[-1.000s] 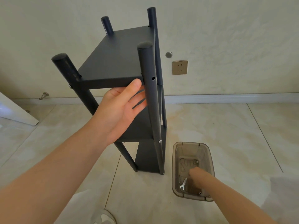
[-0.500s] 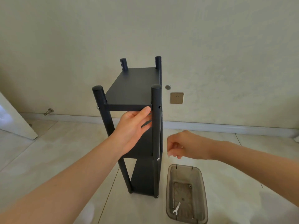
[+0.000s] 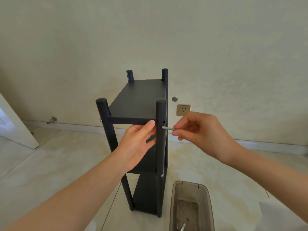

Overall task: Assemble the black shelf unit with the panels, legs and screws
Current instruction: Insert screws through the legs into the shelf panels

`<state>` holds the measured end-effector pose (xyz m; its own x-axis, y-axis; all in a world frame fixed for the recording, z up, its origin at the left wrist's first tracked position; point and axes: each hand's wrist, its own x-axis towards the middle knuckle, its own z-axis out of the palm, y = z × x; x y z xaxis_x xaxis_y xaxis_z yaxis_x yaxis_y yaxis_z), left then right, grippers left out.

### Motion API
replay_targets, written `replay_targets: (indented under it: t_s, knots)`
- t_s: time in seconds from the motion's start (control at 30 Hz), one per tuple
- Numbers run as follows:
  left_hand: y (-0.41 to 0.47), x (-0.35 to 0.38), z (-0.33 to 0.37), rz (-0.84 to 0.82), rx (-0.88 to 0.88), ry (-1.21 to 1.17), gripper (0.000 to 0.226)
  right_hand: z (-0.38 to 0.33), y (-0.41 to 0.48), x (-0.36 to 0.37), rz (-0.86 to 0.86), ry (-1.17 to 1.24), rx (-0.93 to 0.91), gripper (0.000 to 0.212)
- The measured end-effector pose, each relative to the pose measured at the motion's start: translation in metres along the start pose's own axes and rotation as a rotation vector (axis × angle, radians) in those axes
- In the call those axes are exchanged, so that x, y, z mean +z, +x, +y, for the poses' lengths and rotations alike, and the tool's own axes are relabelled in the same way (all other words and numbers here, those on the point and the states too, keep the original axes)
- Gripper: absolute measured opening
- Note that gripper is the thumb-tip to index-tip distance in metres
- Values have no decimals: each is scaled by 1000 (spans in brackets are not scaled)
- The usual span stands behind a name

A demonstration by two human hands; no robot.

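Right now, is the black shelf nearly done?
Almost. The black shelf unit stands, three panels on four legs; screw heads show at two front joints. The right hand pinches a silver screw by the empty hole in the front right leg; the left hand steadies the top panel. That screw still needs fitting.

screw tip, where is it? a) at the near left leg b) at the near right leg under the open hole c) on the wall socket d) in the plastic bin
B: the right hand pinches the screw, its tip at the near right leg just below the hole.
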<state>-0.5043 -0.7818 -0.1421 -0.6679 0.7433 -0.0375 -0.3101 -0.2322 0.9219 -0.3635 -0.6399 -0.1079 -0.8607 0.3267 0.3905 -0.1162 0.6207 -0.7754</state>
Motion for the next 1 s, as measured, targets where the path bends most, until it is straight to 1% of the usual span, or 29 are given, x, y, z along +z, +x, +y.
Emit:
replay_targets:
  t_s: [0.1, 0.3, 0.57, 1.0]
  knots:
    - [0, -1, 1, 2, -7, -12, 23, 0, 0, 0, 10, 12, 7, 14]
    - [1, -1, 1, -9, -7, -3, 23, 0, 1, -3, 41, 27, 10, 20]
    - [2, 0, 1, -6, -15, -13, 25, -3, 0, -3, 89, 25, 1, 19]
    - [2, 0, 0, 2, -8, -9, 23, -7, -2, 1, 72, 25, -16, 17]
